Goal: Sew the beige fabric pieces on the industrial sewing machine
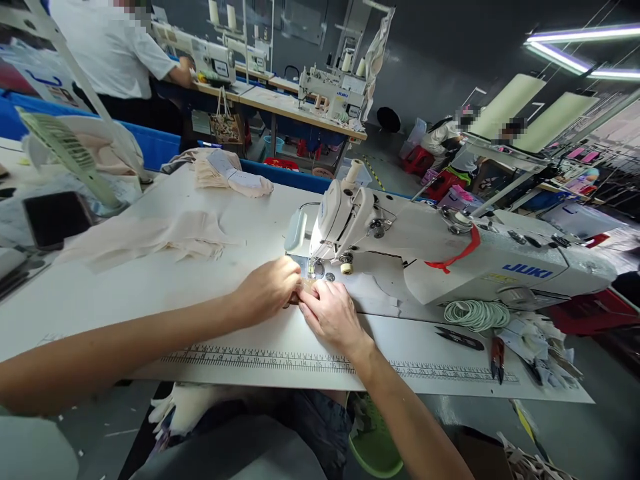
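Note:
A white sewing machine (340,220) stands on the table, its lit needle area just beyond my fingertips. My left hand (273,288) is closed, with fingers curled and pinched at the left of the presser foot. Close against it, my right hand (333,312) is also closed, its fingers bent and pressed down in front of the foot. Between the two hands shows a small tan piece of fabric (306,288), mostly hidden by the fingers. Pale thin fabric (373,293) lies flat under the machine arm, right of my right hand.
Stacked beige pieces (217,172) lie at the table's back, and loose pale pieces (165,237) at left near a phone (57,219). Thread snips (459,337), red-handled snips (497,360) and a pale green cord coil (477,315) rest at right. A co-worker (115,53) sits at back left.

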Action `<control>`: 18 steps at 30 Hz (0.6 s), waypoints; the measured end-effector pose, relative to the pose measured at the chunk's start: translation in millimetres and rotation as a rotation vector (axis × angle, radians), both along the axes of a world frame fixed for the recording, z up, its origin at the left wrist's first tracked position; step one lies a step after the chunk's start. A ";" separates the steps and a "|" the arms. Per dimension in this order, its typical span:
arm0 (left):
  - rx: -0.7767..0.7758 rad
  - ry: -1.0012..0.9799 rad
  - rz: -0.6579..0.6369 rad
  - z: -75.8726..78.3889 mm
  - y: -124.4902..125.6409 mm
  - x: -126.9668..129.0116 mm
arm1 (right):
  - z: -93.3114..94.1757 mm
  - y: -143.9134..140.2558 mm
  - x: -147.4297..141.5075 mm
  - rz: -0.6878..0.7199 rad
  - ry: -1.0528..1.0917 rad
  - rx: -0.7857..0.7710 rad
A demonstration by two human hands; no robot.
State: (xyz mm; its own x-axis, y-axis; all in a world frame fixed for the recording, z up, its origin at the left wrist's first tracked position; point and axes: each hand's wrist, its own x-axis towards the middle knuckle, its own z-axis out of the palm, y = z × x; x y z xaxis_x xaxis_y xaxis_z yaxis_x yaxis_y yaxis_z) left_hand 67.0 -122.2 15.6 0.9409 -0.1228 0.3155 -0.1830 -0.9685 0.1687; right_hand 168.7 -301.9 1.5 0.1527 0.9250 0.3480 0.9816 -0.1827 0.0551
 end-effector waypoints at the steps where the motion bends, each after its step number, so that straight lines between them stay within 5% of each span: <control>1: 0.041 -0.041 -0.064 -2.3 -4.0 -6.0 | -0.1 0.2 0.3 -0.002 0.001 -0.004; 9: 0.204 -0.098 -0.105 -24.3 -14.8 -24.2 | -1.7 0.6 -0.6 0.005 0.023 0.004; 18: 0.136 -0.109 -0.126 -31.6 -1.5 4.2 | -1.2 -9.7 23.6 -0.151 0.055 0.117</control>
